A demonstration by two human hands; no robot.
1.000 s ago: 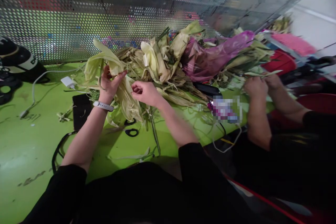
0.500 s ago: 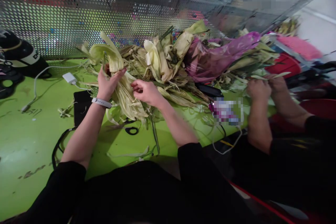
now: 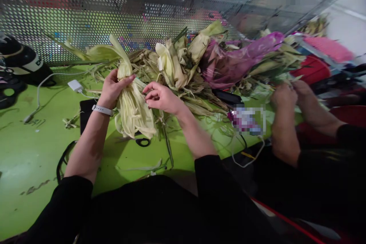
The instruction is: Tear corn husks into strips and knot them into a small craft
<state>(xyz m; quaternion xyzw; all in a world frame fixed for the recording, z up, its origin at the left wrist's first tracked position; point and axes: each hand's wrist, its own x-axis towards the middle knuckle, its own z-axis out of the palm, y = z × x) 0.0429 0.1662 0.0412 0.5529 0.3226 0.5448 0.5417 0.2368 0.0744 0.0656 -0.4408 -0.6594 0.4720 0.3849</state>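
My left hand (image 3: 113, 88), with a pale watch band on the wrist, is closed around the neck of a bundle of pale corn husks (image 3: 135, 116). The husks fan out downward below the grip, and longer leaves stick up and to the left above it. Close to the bundle's right side is my right hand (image 3: 161, 98), its fingers loosely bent and apart. No held thing shows in them; whether the fingertips touch the husks I cannot tell. Scissors (image 3: 143, 142) lie partly hidden under the bundle's lower end.
A heap of husks (image 3: 180, 65) and a pink plastic bag (image 3: 228, 61) lie along the perforated metal screen (image 3: 94, 19). At left are a black cap (image 3: 25, 61), a white adapter (image 3: 74, 85) and cables on the green table (image 3: 25, 152). A co-worker's hands (image 3: 286, 95) are at right.
The bundle has turned more upright and its lower end has swung left. My left hand has shifted slightly left; long leaves now stretch out to the left. My right hand's fingers have spread.
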